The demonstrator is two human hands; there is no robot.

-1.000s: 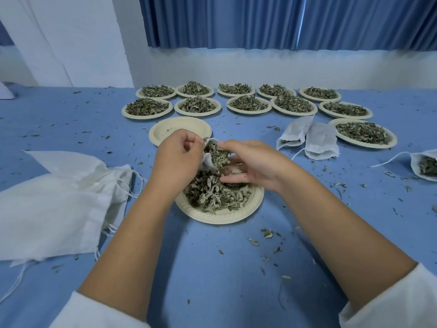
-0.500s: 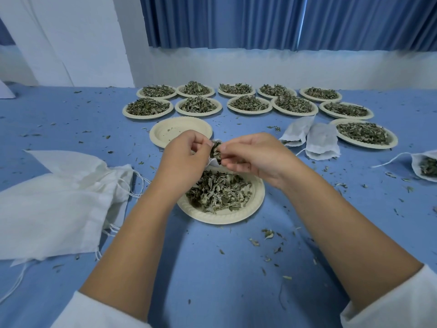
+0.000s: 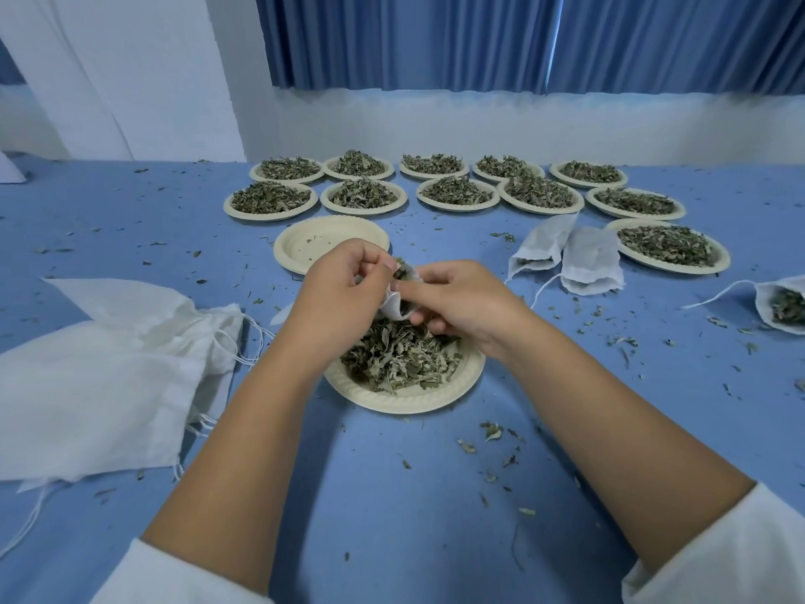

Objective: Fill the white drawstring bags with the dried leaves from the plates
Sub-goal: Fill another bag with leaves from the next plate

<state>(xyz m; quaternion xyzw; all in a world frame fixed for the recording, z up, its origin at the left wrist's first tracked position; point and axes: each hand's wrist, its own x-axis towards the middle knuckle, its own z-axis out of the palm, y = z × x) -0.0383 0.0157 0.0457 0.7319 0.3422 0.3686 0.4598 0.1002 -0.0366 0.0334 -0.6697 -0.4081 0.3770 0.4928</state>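
Note:
A small white drawstring bag [image 3: 394, 303] hangs between my hands just above a cream paper plate [image 3: 435, 396] heaped with dried leaves [image 3: 398, 355]. My left hand [image 3: 344, 294] pinches the bag's rim on its left side. My right hand [image 3: 461, 298] grips the other side, with its fingers at the mouth, where some leaves [image 3: 403, 272] show. Most of the bag is hidden behind my fingers.
An empty plate [image 3: 324, 239] sits just behind my hands, with several leaf-filled plates [image 3: 457, 191] in rows beyond. Two filled small bags [image 3: 566, 259] lie to the right, another one [image 3: 784, 305] at the right edge. A large white cloth sack [image 3: 100, 377] lies at left. Leaf crumbs dot the blue table.
My right hand lifted from the leaf pile up to the bag's mouth. Both hands rose a little with the bag and now hold it closer together.

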